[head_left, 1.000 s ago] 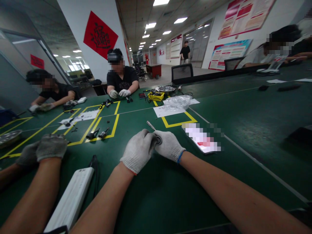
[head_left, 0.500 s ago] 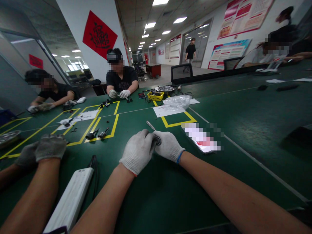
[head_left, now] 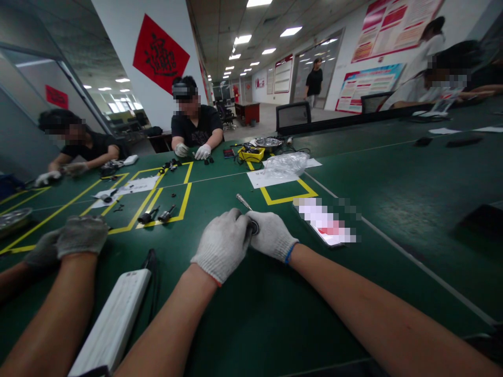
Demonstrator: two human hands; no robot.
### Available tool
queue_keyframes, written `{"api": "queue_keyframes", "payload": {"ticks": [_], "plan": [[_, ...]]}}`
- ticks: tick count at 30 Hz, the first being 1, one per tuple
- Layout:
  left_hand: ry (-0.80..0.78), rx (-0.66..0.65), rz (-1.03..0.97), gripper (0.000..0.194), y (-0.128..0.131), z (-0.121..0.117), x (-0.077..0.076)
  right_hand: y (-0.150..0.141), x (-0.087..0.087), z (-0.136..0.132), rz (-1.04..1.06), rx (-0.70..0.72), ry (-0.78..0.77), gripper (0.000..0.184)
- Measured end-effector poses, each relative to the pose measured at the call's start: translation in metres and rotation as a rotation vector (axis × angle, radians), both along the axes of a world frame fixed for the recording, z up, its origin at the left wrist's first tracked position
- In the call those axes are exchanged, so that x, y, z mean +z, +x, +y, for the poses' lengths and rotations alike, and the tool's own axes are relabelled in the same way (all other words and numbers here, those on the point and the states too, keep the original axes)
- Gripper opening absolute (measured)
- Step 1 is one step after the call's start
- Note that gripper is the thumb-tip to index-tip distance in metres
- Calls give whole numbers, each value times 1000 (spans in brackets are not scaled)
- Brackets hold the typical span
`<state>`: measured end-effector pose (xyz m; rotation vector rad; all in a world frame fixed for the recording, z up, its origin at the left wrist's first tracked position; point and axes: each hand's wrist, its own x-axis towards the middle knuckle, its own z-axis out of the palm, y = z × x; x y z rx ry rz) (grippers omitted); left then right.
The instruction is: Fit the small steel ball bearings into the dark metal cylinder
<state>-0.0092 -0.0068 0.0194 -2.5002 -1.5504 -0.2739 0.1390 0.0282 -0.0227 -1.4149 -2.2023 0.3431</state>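
Observation:
My left hand [head_left: 223,243], in a white knit glove with a grey fingertip area, is closed on a dark cylindrical part with a round ringed end [head_left: 255,226]. My right hand [head_left: 273,235], gloved in white with a blue cuff edge, closes on the same part from the other side. The fingers hide most of it. Beyond the fingertips a slim silver metal rod [head_left: 243,202] sticks up to the left. Whether it belongs to the held part, I cannot tell. Both hands are close together over the green table [head_left: 251,314].
A phone [head_left: 326,225] lies right of my hands. Left are a white power strip [head_left: 113,319], dark metal-tipped parts [head_left: 166,213] inside yellow tape and a co-worker's gloved hands [head_left: 80,235]. Farther back are a plastic bag [head_left: 286,165] and a yellow box [head_left: 251,154]. Other people sit around the table.
My hands and the held part stay nearly still. In the background the walking person has shifted right, and the seated co-workers' hands have moved slightly.

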Motion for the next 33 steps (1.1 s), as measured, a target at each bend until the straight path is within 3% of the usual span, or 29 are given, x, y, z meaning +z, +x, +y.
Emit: {"api": "queue_keyframes", "payload": {"ticks": [22,33], "plan": [[-8,41,-2,17,2,-1,-2,-1,1,0,-42,-6,5,8],[-170,246,-525,7,5,6,-6,0,2,-1,-52,8,0,15]]}}
